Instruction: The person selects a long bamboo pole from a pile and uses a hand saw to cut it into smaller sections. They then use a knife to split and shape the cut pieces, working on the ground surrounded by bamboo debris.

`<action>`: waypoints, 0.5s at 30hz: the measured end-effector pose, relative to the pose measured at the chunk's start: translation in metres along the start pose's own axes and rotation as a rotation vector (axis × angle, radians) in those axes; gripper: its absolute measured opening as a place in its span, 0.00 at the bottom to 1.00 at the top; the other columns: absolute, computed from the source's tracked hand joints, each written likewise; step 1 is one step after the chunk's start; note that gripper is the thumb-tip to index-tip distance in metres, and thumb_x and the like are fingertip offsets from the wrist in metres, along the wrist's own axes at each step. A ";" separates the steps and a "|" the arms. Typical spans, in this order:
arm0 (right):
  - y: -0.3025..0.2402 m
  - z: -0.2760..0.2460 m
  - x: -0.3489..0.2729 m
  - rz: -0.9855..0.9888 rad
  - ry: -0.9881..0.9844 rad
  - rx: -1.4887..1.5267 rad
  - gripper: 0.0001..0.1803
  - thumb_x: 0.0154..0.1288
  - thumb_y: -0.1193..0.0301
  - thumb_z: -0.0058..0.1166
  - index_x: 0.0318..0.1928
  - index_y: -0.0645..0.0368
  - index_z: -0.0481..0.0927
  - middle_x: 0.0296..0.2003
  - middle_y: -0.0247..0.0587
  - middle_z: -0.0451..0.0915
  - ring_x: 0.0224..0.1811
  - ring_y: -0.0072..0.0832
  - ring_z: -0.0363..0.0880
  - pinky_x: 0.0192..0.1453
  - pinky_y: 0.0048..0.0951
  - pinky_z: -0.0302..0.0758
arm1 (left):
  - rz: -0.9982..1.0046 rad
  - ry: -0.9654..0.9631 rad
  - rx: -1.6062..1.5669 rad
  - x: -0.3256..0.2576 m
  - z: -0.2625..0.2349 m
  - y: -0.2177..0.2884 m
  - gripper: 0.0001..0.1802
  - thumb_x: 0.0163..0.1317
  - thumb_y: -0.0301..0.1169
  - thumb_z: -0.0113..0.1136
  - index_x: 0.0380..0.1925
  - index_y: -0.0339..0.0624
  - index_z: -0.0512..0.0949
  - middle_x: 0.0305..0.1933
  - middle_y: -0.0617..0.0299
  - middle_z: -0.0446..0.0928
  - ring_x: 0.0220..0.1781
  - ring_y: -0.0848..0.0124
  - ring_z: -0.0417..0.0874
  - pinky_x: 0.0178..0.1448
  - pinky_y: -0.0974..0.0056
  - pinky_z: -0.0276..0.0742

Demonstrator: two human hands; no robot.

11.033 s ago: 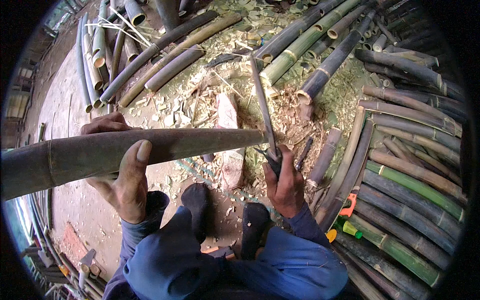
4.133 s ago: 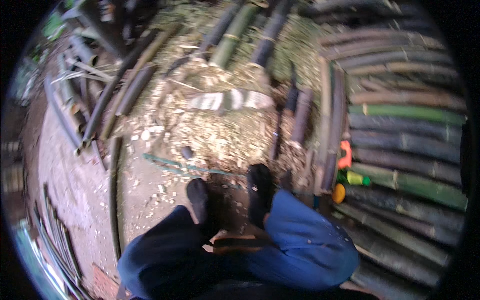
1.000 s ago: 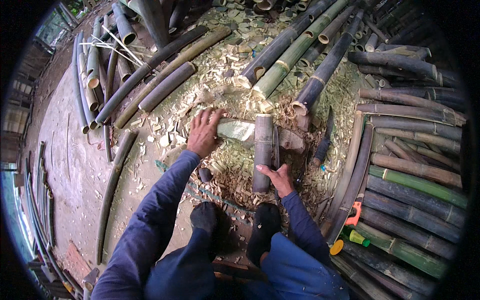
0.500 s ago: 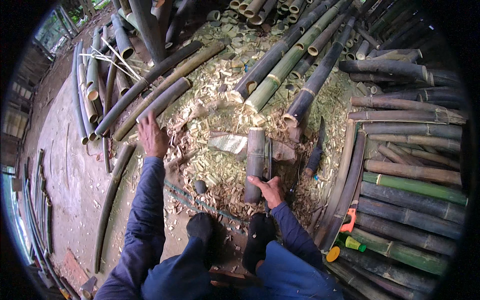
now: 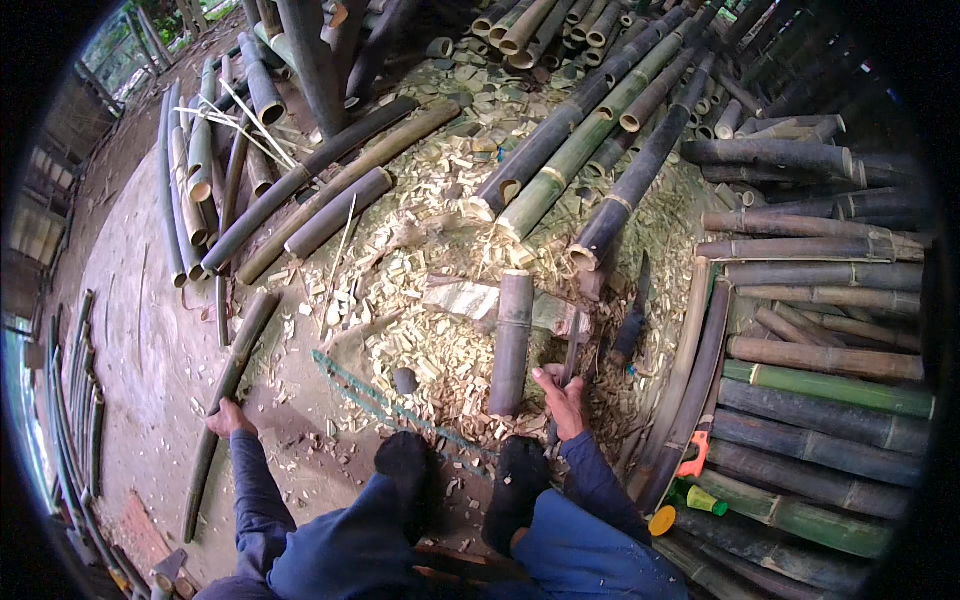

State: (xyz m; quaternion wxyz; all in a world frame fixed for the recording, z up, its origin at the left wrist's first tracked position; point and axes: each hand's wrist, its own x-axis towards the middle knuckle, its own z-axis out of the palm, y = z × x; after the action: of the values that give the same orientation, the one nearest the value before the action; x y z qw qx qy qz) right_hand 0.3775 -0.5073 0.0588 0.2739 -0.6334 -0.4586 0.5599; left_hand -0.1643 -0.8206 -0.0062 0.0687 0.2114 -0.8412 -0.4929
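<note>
The left hand [image 5: 228, 417] is stretched far out to the side, arm nearly straight in a dark blue sleeve, fingers curled around a long bamboo pole [image 5: 228, 390]. The right hand [image 5: 560, 398], elbow bent, grips a knife handle well to that pole's right.

An open-air bamboo-cutting yard on bare earth.

Stacks of bamboo poles [image 5: 800, 470] fill the view from 12 to 4 o'clock, more lie loose at 10 o'clock, and pale chips and shavings [image 5: 440, 330] carpet the dirt floor [image 5: 130, 330] at the centre. Greenery shows beyond the poles at 11 o'clock.
</note>
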 end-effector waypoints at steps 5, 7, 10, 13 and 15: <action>-0.027 0.015 0.010 0.069 -0.191 0.020 0.35 0.53 0.48 0.75 0.46 0.59 0.71 0.41 0.35 0.70 0.44 0.27 0.69 0.50 0.35 0.70 | 0.315 -0.648 0.057 -0.132 0.023 0.039 0.10 0.63 0.23 0.57 0.44 0.37 0.81 0.38 0.59 0.82 0.36 0.70 0.81 0.40 0.64 0.79; -0.039 0.045 0.003 0.049 -0.233 0.032 0.37 0.53 0.47 0.75 0.49 0.61 0.72 0.42 0.38 0.72 0.44 0.28 0.69 0.51 0.34 0.70 | 0.220 -1.191 -0.075 -0.197 0.034 0.043 0.14 0.66 0.22 0.57 0.51 0.37 0.79 0.42 0.60 0.82 0.39 0.73 0.82 0.39 0.67 0.81; -0.029 0.065 -0.010 -0.010 -0.126 0.118 0.33 0.56 0.50 0.75 0.48 0.61 0.74 0.44 0.40 0.73 0.46 0.30 0.73 0.53 0.35 0.71 | 0.035 -1.729 -0.140 -0.340 0.057 0.071 0.27 0.66 0.30 0.66 0.63 0.35 0.71 0.52 0.52 0.82 0.44 0.64 0.85 0.52 0.60 0.83; -0.039 0.069 -0.018 0.086 0.029 0.169 0.25 0.60 0.56 0.73 0.47 0.60 0.79 0.41 0.36 0.77 0.41 0.25 0.75 0.46 0.31 0.75 | 0.550 -1.670 -0.040 -0.393 0.073 0.063 0.36 0.61 0.35 0.72 0.66 0.33 0.69 0.54 0.49 0.82 0.50 0.61 0.84 0.55 0.56 0.81; -0.037 0.056 -0.015 0.179 -0.092 0.212 0.25 0.60 0.57 0.73 0.50 0.59 0.78 0.42 0.32 0.79 0.41 0.25 0.77 0.45 0.30 0.76 | 0.488 -1.704 0.042 -0.397 0.079 0.065 0.40 0.55 0.32 0.74 0.67 0.32 0.69 0.53 0.54 0.83 0.54 0.65 0.82 0.60 0.58 0.78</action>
State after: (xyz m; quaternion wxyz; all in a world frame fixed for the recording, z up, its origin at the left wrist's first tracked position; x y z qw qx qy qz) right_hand 0.3139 -0.5141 0.0854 0.2670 -0.6129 -0.3508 0.6557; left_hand 0.1488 -0.5616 0.0470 -0.4819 -0.4116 -0.6369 -0.4389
